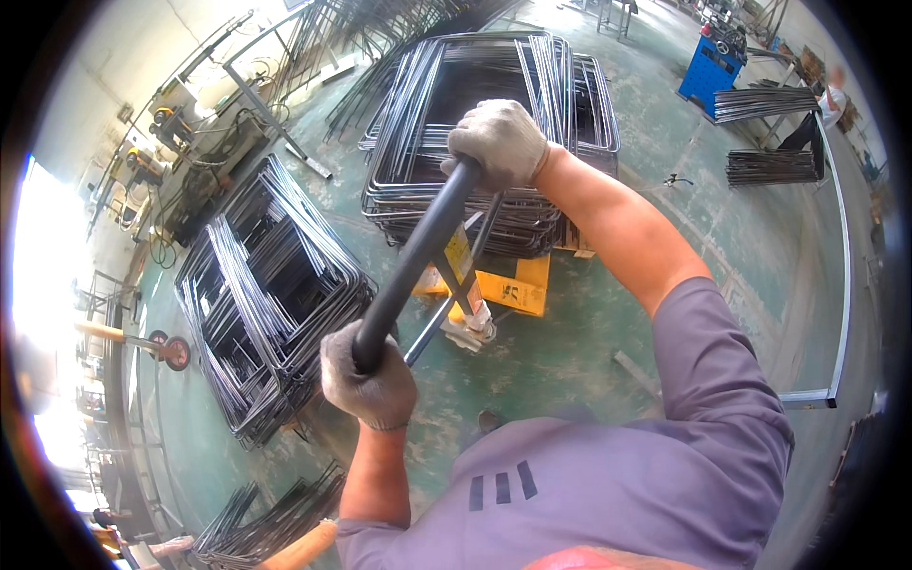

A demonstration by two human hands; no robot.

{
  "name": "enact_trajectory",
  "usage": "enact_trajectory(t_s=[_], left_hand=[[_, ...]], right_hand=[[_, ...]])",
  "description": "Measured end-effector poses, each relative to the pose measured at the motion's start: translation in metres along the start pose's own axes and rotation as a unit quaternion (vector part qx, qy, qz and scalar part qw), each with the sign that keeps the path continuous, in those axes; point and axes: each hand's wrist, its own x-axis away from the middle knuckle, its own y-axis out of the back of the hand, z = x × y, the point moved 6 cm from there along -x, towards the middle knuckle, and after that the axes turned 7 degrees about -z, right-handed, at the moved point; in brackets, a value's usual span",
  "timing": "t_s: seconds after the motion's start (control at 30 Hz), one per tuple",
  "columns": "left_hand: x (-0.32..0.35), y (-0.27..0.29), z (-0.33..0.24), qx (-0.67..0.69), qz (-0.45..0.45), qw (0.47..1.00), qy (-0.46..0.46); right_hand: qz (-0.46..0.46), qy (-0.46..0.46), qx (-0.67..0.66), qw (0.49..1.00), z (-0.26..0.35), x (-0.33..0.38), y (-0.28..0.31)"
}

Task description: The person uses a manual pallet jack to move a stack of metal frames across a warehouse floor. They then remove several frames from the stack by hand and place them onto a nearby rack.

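Observation:
Both my hands wear pale knitted work gloves and grip the thick black handle bar (418, 256) of a pallet jack. My left hand (370, 380) is wrapped round its near end, and my right hand (501, 142) is closed round the far end. Metal rods run from the bar down to the yellow pallet jack body (513, 290), partly hidden behind the handle. Just beyond the jack stands a tall stack of bent metal frames (404, 180) with rounded corners. Under its near edge a bit of wooden pallet (577, 237) shows.
To the left lies another large stack of metal frames (256, 275). More bent rods (275, 522) are at the lower left. A long metal bar frame (844, 285) edges the right side. Far right, a person (834, 100) is near racked frames (774, 166) and a blue cabinet (711, 71).

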Motion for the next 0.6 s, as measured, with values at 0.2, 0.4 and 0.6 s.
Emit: enact_trajectory(t_s=[0.2,0.4,0.6], left_hand=[[-0.072,-0.008,0.102,-0.004,-0.028,1.000,-0.001],[-0.171,-0.020,0.242,0.027,-0.066,0.997,0.037],[-0.265,-0.082,0.369,0.030,0.016,0.998,0.061]], right_hand=[[0.004,-0.021,0.052,0.998,-0.019,-0.051,-0.074],[0.012,-0.064,0.112,0.992,-0.012,-0.093,-0.135],[0.028,-0.104,0.159,0.981,-0.012,-0.118,-0.185]])
